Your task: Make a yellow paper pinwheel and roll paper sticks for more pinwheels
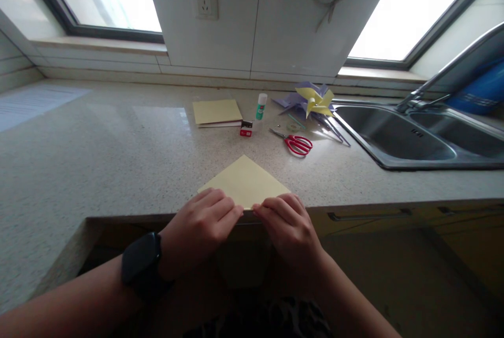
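Note:
A pale yellow sheet of paper (244, 183) lies on the counter at its front edge, one corner pointing away from me. It looks folded into a triangle, with the long side toward me. My left hand (205, 220), below a black watch on the wrist, is closed on the near left edge of the paper. Opposite it, my right hand (289, 225) pinches the near edge just right of the middle. Both sets of fingertips almost meet there, and the palms hide the paper's side corners.
Behind the paper are a stack of yellow paper (217, 112), a small red box (246, 129), a glue stick (261, 107) and red-handled scissors (298, 144). Yellow and purple pinwheels (315, 102) lie beside the steel sink (394, 130). Printed sheets (35, 102) rest far left.

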Demonstrator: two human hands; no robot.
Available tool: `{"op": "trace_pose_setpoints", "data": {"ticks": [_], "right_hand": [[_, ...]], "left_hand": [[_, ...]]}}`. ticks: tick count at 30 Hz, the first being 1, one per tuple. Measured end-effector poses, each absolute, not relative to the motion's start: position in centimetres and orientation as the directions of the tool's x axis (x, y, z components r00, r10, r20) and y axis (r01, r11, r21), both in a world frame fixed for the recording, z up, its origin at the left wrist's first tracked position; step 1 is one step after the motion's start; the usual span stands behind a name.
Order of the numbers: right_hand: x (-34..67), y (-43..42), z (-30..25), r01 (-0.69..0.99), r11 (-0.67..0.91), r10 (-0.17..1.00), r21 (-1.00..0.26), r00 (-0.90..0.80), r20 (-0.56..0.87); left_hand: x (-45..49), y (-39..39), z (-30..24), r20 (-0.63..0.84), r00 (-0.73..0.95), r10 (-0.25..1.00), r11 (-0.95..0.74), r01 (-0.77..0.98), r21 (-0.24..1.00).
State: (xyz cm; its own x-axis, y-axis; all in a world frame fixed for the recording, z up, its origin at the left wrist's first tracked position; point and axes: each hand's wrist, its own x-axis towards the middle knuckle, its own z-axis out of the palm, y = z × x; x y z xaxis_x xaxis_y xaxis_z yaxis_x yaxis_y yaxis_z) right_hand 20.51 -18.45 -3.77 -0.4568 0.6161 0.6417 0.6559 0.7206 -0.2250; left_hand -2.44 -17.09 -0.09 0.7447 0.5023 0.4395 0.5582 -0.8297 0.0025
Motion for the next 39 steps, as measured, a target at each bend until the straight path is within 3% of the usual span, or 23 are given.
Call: {"op": "trace_pose_setpoints", "data": {"ticks": [10,23,31,39], "right_hand": [[20.6,-18.0,-4.2,0.660,0.715,0.605,-0.230,-0.420,0.677],[21.5,-17.6,-4.5,0.601,0.771,0.553,-0.213,-0.464,0.692],[21.0,-17.6,-4.7,0.640,0.734,0.585,-0.228,-0.425,0.691],[21.2,-17.5,-4.9,0.626,0.758,0.537,-0.182,-0.441,0.719]], "left_hand": [[-2.4,-17.4,-0.4,0.403,0.735,0.545,-0.789,0.613,-0.051],[-3.2,-17.0,-0.3,0.501,0.747,0.438,-0.855,0.518,-0.025],[-2.9,-17.1,-0.8,0.472,0.735,0.488,-0.827,0.561,-0.019],[-2.8,-17.1,-1.1,0.444,0.706,0.551,-0.804,0.592,0.055]]}}
